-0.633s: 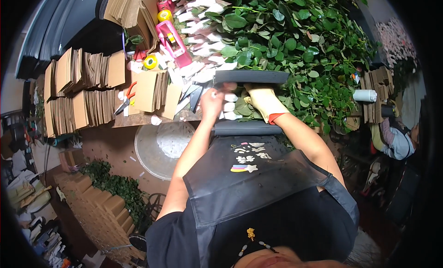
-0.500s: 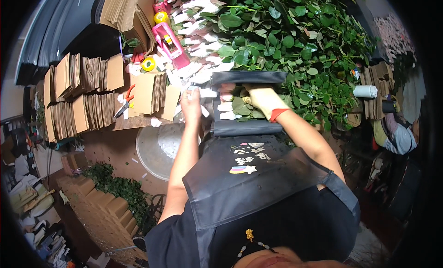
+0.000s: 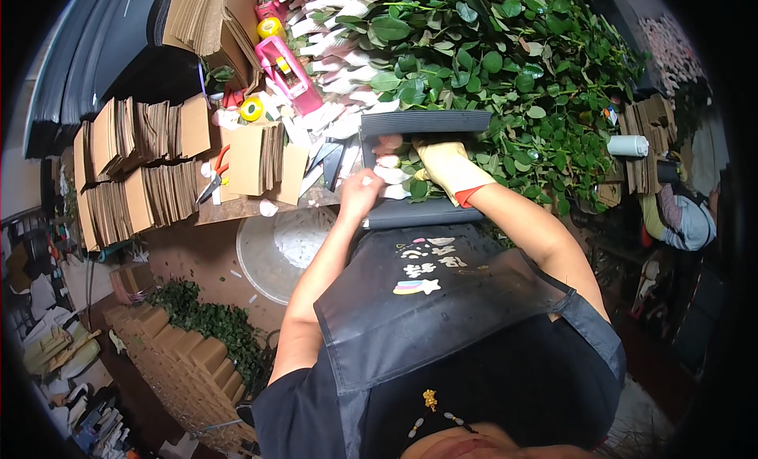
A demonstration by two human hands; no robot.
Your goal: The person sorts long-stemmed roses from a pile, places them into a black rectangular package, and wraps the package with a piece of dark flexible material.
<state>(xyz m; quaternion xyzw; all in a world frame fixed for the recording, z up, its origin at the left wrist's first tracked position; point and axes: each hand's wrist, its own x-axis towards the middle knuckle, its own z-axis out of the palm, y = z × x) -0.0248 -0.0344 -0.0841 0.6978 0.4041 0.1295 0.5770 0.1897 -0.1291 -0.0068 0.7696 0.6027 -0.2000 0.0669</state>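
A black ribbed holder (image 3: 426,214) with two raised sides stands in front of my apron. Inside it lie roses, with pale pink heads (image 3: 387,149) and white-sleeved heads (image 3: 392,175) toward its left end. At that end is my bare left hand (image 3: 362,192), its fingers curled together against the white-sleeved heads; what they pinch is hidden. My right hand (image 3: 448,165), in a pale yellow glove with an orange-red cuff, reaches between the sides. Its fingers bend down around the leafy stems (image 3: 422,189), with the tips hidden.
Leafy rose stems (image 3: 505,80) heap beyond the holder, their white-sleeved heads (image 3: 339,64) pointing left. Leftward are a pink tape dispenser (image 3: 294,84), a yellow tape roll (image 3: 252,108), orange-handled scissors (image 3: 217,174) and cardboard stacks (image 3: 257,159). A round pan (image 3: 272,261) sits below the table edge.
My left hand has moved right from beside the holder, where it had a white-sleeved head, to the holder's left end. My gloved right hand has shifted slightly left over the stems.
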